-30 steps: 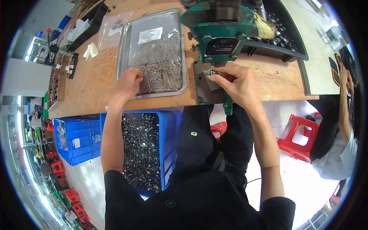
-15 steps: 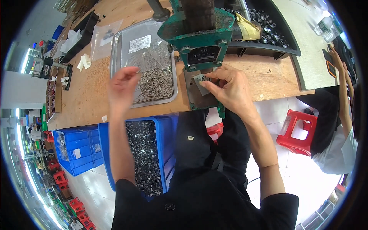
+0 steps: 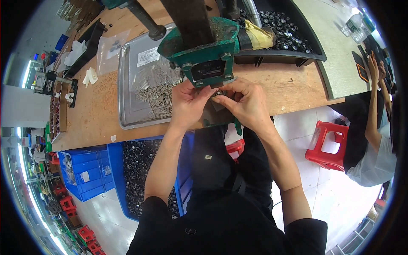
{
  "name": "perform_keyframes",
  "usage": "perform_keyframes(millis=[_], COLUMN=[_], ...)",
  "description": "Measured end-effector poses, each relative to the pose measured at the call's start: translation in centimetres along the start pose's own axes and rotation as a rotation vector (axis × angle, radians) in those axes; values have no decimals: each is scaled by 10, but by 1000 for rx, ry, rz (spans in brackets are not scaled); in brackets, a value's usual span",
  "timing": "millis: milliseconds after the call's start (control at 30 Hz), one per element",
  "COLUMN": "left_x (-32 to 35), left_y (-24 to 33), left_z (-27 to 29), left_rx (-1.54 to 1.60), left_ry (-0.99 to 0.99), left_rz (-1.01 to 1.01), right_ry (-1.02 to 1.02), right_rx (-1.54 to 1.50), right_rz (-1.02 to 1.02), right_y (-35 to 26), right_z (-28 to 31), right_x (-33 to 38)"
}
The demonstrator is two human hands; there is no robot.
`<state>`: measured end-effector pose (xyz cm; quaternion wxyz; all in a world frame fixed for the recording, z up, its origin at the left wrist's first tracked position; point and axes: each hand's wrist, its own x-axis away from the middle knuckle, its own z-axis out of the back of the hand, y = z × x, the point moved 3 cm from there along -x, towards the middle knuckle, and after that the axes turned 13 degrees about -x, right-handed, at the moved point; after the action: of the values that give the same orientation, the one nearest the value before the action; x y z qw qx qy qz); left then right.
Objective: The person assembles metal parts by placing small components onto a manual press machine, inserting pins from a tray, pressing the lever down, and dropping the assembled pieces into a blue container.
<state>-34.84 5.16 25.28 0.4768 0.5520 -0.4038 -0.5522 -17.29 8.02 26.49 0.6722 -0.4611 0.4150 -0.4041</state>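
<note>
Under the green press (image 3: pixel 204 55) a small round dark part with a silvery rim (image 3: pixel 219 93) sits at the work spot. My right hand (image 3: pixel 250 104) pinches it between thumb and fingers from the right. From the left, my left hand (image 3: pixel 187 104) meets it, thumb and forefinger closed together right beside the part. Whatever those left fingers hold is hidden. Left of the press lies a metal tray (image 3: pixel 122 102) with many thin metal pins (image 3: pixel 155 100), partly behind my left hand.
A black bin (image 3: pixel 312 53) of round dark parts stands behind the press. Below the table edge, a blue crate (image 3: pixel 121 187) holds headed pins, beside another blue crate (image 3: pixel 87 174). A red stool (image 3: pixel 316 146) and a seated person (image 3: pixel 374 161) are at right.
My left hand has moved right, from over the tray to the round part under the press. My right hand stays at the part. The view has shifted slightly.
</note>
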Motion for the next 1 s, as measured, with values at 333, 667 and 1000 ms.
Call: perform_keyframes(millis=[333, 667, 1000], left_x=[1, 8, 3], left_y=[10, 12, 7], left_z=[-7, -14, -20], left_rx=[-388, -710, -796], left_ry=[56, 242, 249], left_rz=[-122, -442, -497], right_ry=[0, -272, -69], right_rx=[4, -856, -733], right_rz=[-1, 149, 86], right_y=[1, -34, -139], right_z=[2, 54, 72], right_x=[0, -64, -116])
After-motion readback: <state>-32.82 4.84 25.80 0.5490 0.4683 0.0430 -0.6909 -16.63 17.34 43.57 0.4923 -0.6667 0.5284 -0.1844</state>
